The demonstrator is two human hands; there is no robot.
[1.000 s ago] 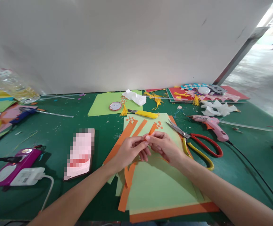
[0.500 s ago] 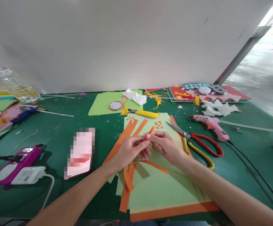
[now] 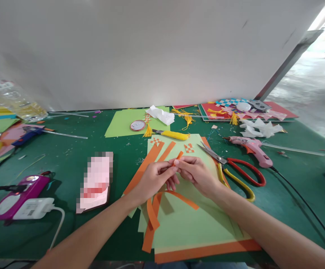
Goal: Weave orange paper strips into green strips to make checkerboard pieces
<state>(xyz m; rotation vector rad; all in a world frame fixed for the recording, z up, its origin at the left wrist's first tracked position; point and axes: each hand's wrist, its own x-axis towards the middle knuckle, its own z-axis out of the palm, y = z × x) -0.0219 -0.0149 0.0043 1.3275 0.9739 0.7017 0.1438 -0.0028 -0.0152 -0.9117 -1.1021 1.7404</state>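
My left hand [image 3: 158, 177] and my right hand [image 3: 194, 171] meet over pale green paper [image 3: 190, 228], both pinching one narrow orange paper strip [image 3: 180, 154]. Its short end sticks up above the fingertips; the rest is hidden by the fingers. Below the hands a curved orange strip [image 3: 184, 200] lies over the green sheet, beside wider orange strips [image 3: 149, 239]. More orange strips [image 3: 144, 168] run out to the left of my left hand. Two small orange-and-white woven pieces [image 3: 189, 148] rest just beyond the hands. Scissors [image 3: 229, 164] with red and yellow handles lie right of my right hand.
A pink glue gun [image 3: 253, 145] with a black cord lies at right. A yellow cutter [image 3: 176, 135], round tin [image 3: 138, 125] and tissue [image 3: 161, 115] lie ahead. At left are a phone [image 3: 97, 183], a purple power strip [image 3: 15, 200] and a plastic bottle [image 3: 13, 99].
Both hands keep their pinch on the orange strip and have barely moved. The loose end of the curved strip below them has shifted slightly left.
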